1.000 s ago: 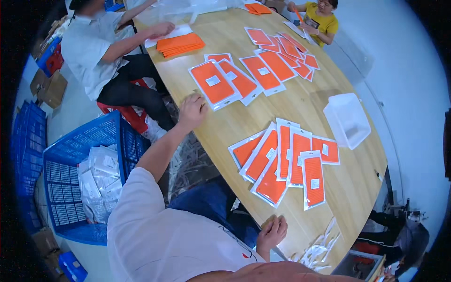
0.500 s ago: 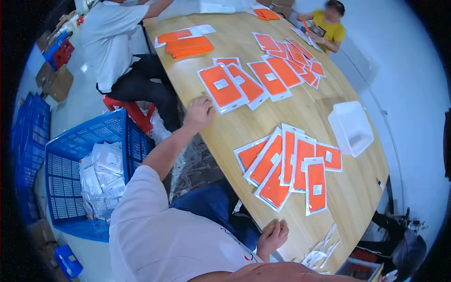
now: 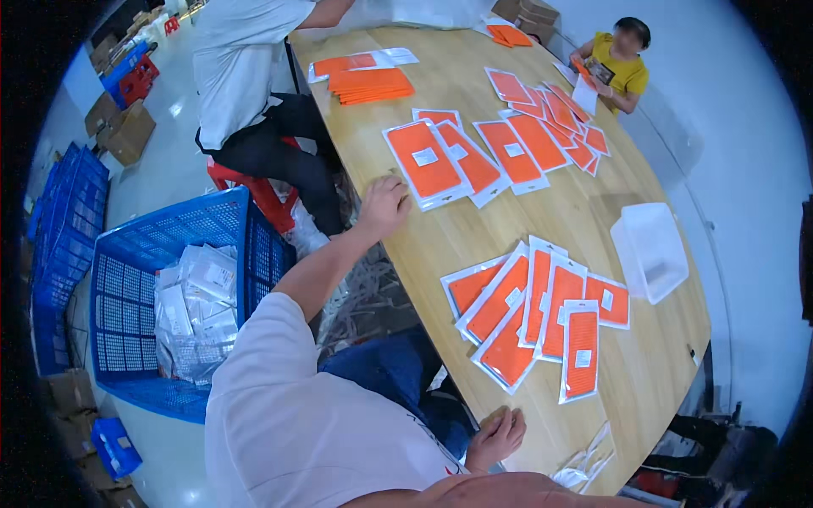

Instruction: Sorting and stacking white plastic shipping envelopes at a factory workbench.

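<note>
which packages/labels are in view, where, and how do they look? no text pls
Fan of orange flat packs: near table end, clear sleeves, small white labels.
Second row of orange packs: mid-table, beside the left hand, same look.
Orange stack: far left edge of the table.
Clear-bagged white packets: in the blue crate, on the floor at left.

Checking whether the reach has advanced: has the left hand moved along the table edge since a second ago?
No. The left hand rests on the table edge, beside the near orange packet, as before.
</note>
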{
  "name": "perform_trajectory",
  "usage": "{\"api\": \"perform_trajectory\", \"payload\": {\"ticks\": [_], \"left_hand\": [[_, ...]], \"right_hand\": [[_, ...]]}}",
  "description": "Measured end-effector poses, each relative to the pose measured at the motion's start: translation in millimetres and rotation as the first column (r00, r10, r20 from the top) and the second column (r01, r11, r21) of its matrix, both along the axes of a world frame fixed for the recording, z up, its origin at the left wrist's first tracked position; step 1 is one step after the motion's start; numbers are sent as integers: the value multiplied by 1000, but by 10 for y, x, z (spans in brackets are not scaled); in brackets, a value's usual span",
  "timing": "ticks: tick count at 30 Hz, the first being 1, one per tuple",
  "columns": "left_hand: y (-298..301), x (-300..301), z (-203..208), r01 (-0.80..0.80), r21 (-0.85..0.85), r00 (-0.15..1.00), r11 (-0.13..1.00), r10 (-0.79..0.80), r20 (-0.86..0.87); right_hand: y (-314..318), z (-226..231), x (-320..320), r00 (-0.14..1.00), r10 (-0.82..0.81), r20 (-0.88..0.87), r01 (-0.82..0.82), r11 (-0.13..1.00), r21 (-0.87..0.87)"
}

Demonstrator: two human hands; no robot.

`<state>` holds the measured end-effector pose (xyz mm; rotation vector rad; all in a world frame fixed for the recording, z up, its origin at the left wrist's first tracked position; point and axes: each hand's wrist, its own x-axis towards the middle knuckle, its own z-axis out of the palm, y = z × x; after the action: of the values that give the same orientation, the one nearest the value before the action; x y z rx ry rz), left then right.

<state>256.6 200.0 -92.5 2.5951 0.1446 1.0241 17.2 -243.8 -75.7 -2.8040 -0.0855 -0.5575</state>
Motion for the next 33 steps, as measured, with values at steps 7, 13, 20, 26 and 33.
{"api": "perform_trajectory", "payload": {"ticks": [7, 13, 20, 26, 33], "left_hand": [[14, 9, -10, -4, -18, 999, 1000, 3, -46], [5, -5, 22, 3, -31, 999, 999, -5, -42], [2, -29, 28, -17, -11, 999, 1000, 17, -39], [15, -15, 11, -16, 9, 997, 1000, 16, -69], [42, 0, -21, -24, -2, 994, 1000, 24, -108]], "right_hand": [[18, 36, 4, 999, -14, -41, 13, 1000, -19], [-10, 4, 7, 999, -6, -32, 5, 1000, -25], [-4, -8, -2, 1000, -7, -17, 7, 1000, -28], [-10, -8, -2, 1000, 3, -18, -3, 999, -42], [8, 18, 22, 1000, 10, -10, -10, 1000, -10]]}}
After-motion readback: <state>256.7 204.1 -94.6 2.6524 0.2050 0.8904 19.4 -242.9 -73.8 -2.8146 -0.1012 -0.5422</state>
